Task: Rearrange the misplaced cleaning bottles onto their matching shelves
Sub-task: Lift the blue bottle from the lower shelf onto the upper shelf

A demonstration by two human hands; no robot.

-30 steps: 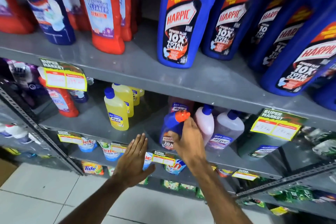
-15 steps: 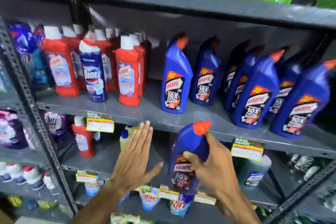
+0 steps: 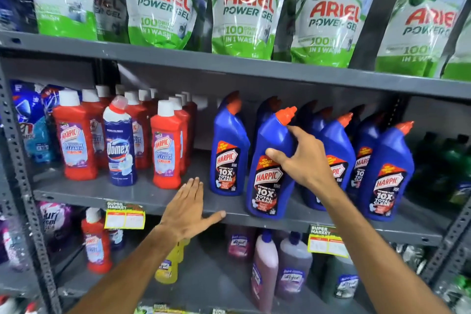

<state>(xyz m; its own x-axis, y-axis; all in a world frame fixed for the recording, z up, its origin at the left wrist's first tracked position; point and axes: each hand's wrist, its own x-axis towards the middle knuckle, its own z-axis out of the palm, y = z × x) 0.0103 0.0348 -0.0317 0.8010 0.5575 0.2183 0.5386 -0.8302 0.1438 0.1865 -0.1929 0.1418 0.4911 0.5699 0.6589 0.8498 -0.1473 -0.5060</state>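
Note:
My right hand (image 3: 299,158) grips a blue Harpic bottle (image 3: 270,186) with an orange cap around its neck; its base stands at the front edge of the middle shelf (image 3: 153,197), among several other blue Harpic bottles (image 3: 229,150). My left hand (image 3: 188,208) is open, fingers spread, flat against the front lip of that shelf with nothing in it. Left on the same shelf stand red Harpic bathroom cleaner bottles (image 3: 76,140), and a blue-and-white Domex bottle (image 3: 119,145) sits among them. One red Harpic bottle (image 3: 96,242) stands alone on the lower shelf at the left.
Green-and-white Ariel Power Gel pouches (image 3: 244,7) fill the top shelf. Below stand a yellow bottle (image 3: 168,265), pink and purple Lizol bottles (image 3: 265,267) and a dark green bottle (image 3: 341,280). Yellow price tags (image 3: 125,216) hang from the shelf lip. Perforated grey uprights (image 3: 17,160) frame the rack.
My right hand lifted the blue Harpic bottle from the lower shelf up to the middle shelf. My left hand rose to the shelf lip. The view tilted upward.

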